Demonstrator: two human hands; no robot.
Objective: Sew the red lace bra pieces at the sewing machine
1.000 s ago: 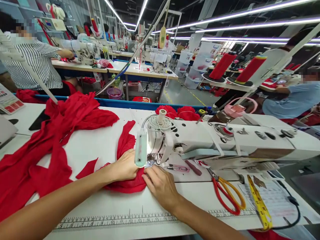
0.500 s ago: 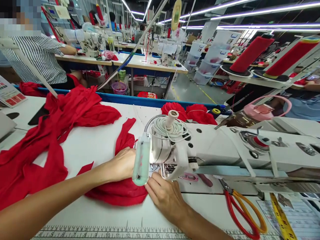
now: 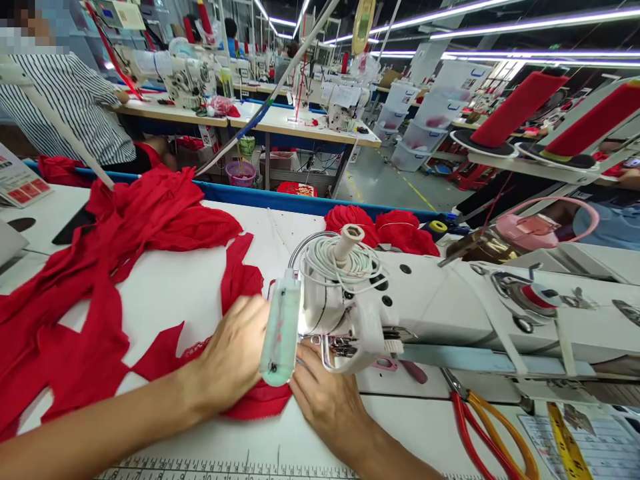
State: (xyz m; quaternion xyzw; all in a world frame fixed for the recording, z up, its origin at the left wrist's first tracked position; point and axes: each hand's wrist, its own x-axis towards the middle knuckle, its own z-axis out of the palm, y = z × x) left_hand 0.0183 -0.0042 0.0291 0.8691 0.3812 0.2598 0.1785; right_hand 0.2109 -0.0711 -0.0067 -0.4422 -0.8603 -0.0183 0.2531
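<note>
Red fabric [image 3: 263,403] lies in folds below the head of a white sewing machine [image 3: 320,310]. My left hand [image 3: 235,357] is closed on this fabric, knuckles bent and slightly blurred; its fingertips are hidden behind a pale green lamp-like guard [image 3: 281,333]. My right hand [image 3: 327,397] is closed at the fabric's right edge, beside the presser foot, with part of its fingers behind the machine's front. A strip of the same fabric [image 3: 240,273] runs up past my left hand. A lacy red edge [image 3: 195,348] shows by my left wrist.
A heap of red fabric [image 3: 165,213] covers the table's left. Scissors [image 3: 487,427] and a yellow tape measure [image 3: 567,443] lie at right. A printed ruler [image 3: 200,469] runs along the front edge. Red thread cones [image 3: 520,110] and a pink-lidded bottle [image 3: 527,230] stand behind. A co-worker [image 3: 75,113] sits at upper left.
My left hand has drawn back a little to the left and down, gathering the fabric, and the lacy edge has come into view. My right hand stays by the presser foot. The view has shifted slightly.
</note>
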